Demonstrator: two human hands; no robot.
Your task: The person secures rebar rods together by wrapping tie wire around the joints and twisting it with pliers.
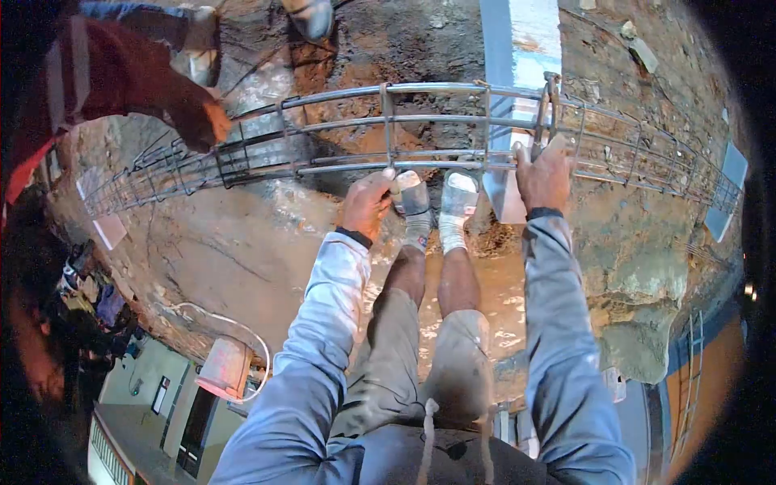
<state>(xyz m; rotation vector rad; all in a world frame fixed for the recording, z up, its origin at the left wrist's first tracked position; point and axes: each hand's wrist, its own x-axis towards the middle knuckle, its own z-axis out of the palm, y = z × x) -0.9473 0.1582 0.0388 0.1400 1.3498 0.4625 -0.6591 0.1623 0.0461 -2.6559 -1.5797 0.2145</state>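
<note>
A long rebar cage (pixel 436 120), made of lengthwise bars with square stirrups, stretches across the view in front of my feet. My left hand (pixel 368 204) is closed at its near lower bar, thumb and fingertips beside a stirrup. Any small piece of wire between those fingers is too small to see. My right hand (pixel 544 178) grips a pair of rusty pincers (pixel 547 109), their head pointing away from me across the cage's bars. On the far left, another person's hand (pixel 212 123) reaches down near the cage.
A pale blue-and-white board (pixel 524 36) passes under the cage by my right hand; another panel (pixel 726 190) lies beneath its right end. A bucket (pixel 225 368) stands at lower left. Another person's shoe (pixel 311 18) is at the top. The muddy ground (pixel 218 267) is uneven.
</note>
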